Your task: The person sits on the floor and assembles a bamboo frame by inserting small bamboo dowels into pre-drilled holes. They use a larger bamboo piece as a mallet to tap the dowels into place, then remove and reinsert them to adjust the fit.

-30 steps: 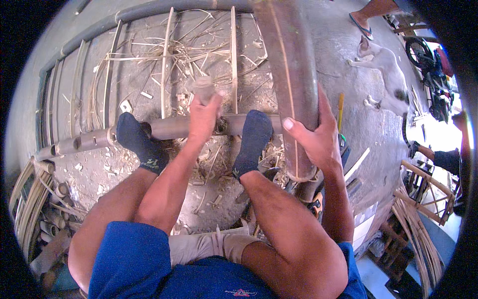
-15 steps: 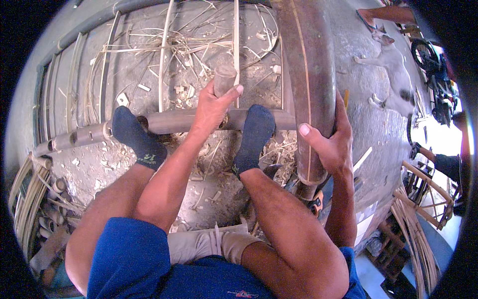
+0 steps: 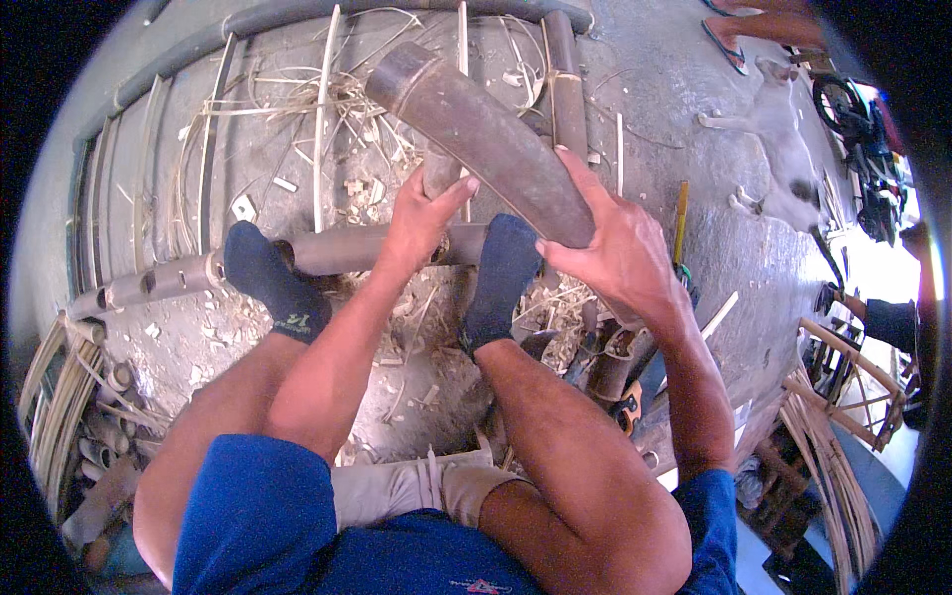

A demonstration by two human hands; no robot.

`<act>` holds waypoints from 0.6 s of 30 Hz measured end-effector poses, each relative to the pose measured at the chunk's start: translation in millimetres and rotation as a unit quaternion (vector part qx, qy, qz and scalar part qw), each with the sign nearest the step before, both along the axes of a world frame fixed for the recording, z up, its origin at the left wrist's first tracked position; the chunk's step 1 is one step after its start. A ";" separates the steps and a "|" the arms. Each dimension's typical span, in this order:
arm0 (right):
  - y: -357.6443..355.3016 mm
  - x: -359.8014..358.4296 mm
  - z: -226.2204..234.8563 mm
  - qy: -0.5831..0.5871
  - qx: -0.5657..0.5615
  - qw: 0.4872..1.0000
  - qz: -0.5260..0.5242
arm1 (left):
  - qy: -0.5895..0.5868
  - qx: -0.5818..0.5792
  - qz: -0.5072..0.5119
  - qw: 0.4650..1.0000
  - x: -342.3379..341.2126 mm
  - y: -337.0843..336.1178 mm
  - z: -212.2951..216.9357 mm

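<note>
My left hand point(image 3: 420, 216) is wrapped round a short bamboo piece point(image 3: 438, 171), above the near pole point(image 3: 347, 250) of a bamboo frame. Whether its lower end sits in the pole cannot be made out. In my right hand point(image 3: 627, 256) is a thick brown bamboo tube point(image 3: 481, 129), gripped near its lower end and tilted up to the left. The tube passes close beside the short piece and covers part of it; contact cannot be told. My feet, in dark socks, rest on the near pole, one either side of my left hand.
Pale slats point(image 3: 324, 129) cross the frame to its far pole point(image 3: 268, 20). Bamboo shavings litter the floor. At right are a saw with an orange handle point(image 3: 631, 407), a yellow stick-like tool point(image 3: 681, 220), a lying cat point(image 3: 778, 149) and another person's legs point(image 3: 773, 28). Bamboo strips point(image 3: 59, 387) lie left.
The thick tube has come down and swung left, from pointing straight up the view to slanting beside the short piece. My right hand has moved left with it. My left hand has barely shifted.
</note>
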State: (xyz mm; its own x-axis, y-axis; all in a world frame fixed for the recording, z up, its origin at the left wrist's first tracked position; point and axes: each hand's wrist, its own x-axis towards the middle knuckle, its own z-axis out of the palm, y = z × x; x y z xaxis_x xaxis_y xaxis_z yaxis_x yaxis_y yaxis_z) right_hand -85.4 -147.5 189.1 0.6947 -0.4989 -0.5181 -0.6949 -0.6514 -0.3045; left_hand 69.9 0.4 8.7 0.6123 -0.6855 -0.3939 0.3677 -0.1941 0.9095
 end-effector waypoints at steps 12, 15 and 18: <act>14.4 10.5 22.9 -0.052 0.011 0.998 -0.014 | -0.041 -0.004 -0.015 0.999 -3.5 8.7 -1.4; 18.5 5.7 24.9 -0.239 0.031 0.970 -0.040 | -0.002 -0.017 -0.032 0.999 -7.3 14.0 0.1; 24.6 4.6 26.1 -0.412 0.018 0.899 -0.145 | 0.023 -0.027 -0.023 0.999 -11.6 19.1 -0.8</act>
State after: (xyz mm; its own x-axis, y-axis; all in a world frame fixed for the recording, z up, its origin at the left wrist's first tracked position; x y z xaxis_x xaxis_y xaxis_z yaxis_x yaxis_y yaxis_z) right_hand -80.7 -122.9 215.2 0.6941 -0.7136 0.0942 -0.3617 -0.4589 -0.8115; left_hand 58.3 19.5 7.9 0.5611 -0.7338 -0.3829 0.4019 -0.1629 0.9011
